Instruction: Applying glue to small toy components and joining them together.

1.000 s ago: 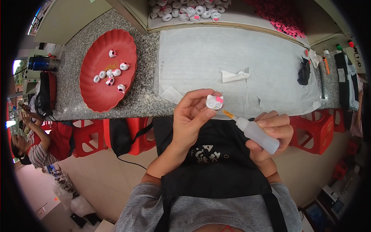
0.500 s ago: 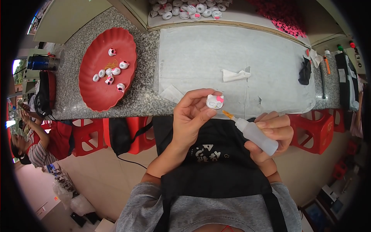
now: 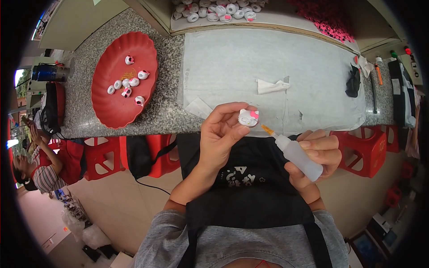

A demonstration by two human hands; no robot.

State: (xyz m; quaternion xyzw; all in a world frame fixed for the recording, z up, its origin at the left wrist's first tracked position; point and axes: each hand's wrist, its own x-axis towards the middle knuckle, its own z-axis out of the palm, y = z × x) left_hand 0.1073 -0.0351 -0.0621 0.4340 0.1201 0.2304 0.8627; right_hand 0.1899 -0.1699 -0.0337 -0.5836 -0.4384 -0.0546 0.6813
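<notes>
Between the thumb and fingers of my left hand (image 3: 222,134) is a small white cat-head figurine (image 3: 248,118) with a pink bow, its face turned up toward me. My right hand (image 3: 319,154) is closed round a translucent squeeze bottle (image 3: 298,157), tilted so that its amber needle tip (image 3: 267,129) points up and left at the figurine. A small gap separates the tip from the figurine. Both hands are held just off the near edge of the worktop, above my black apron.
A red scalloped tray (image 3: 105,105) with several white heads stands at left. White paper (image 3: 223,58) covers the worktop, with a crumpled tissue (image 3: 271,86) on it. More heads (image 3: 219,11) and pink pieces (image 3: 333,31) fill the back shelf. Red stools (image 3: 362,152) and a seated person (image 3: 49,165) are beyond.
The squeeze bottle in my right hand has drawn slightly right and down, widening the gap from the figurine. My left hand is nearly unmoved.
</notes>
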